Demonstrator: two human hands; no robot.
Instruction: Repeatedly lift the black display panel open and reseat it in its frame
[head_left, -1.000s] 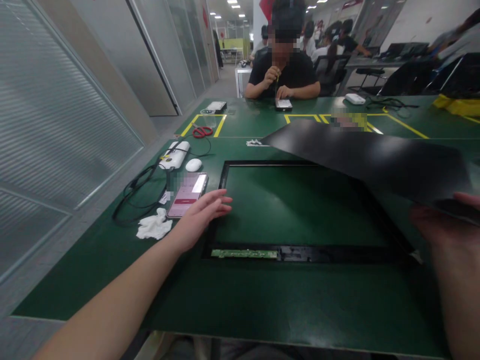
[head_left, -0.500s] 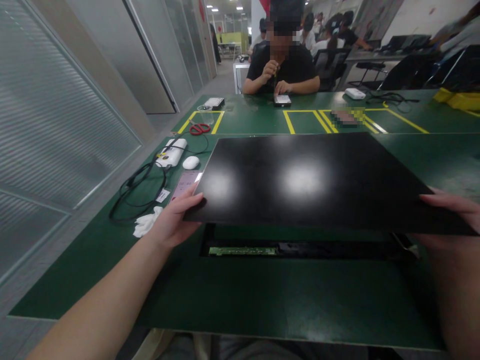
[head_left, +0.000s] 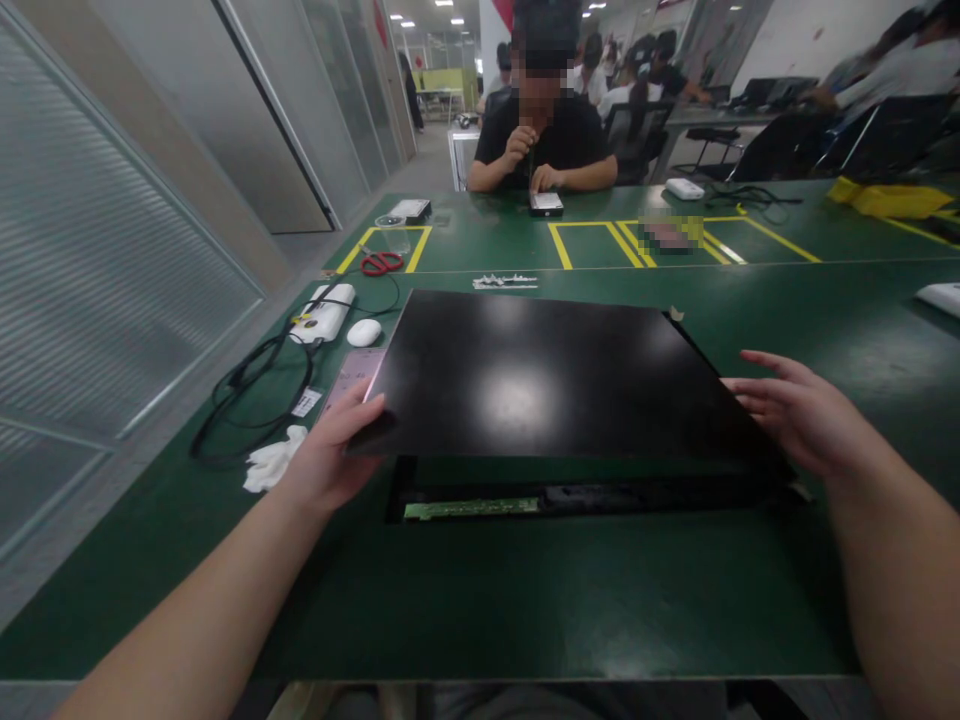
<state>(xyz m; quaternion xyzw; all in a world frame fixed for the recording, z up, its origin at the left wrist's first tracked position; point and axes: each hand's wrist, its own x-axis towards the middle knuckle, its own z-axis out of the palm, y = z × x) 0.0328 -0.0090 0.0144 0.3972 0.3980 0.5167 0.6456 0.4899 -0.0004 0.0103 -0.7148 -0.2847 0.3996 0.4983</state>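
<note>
A large glossy black panel (head_left: 540,375) lies tilted over a black frame (head_left: 600,497) on the green table (head_left: 525,600); the frame's near rail with a green circuit strip (head_left: 471,509) shows under the panel's raised near edge. My left hand (head_left: 334,458) grips the panel's near left corner, thumb on top. My right hand (head_left: 806,415) rests at the panel's right edge with fingers spread, touching it.
Left of the panel lie a phone (head_left: 351,373), a white mouse (head_left: 364,332), a white device (head_left: 322,312) with black cables (head_left: 247,385), a crumpled tissue (head_left: 271,462) and red scissors (head_left: 381,263). Across the table sits a person (head_left: 541,135) with a small device (head_left: 546,203).
The panel swung from being held up at the right to lying nearly flat over the frame. My left hand took its left corner; my right hand's fingers have opened at the right edge.
</note>
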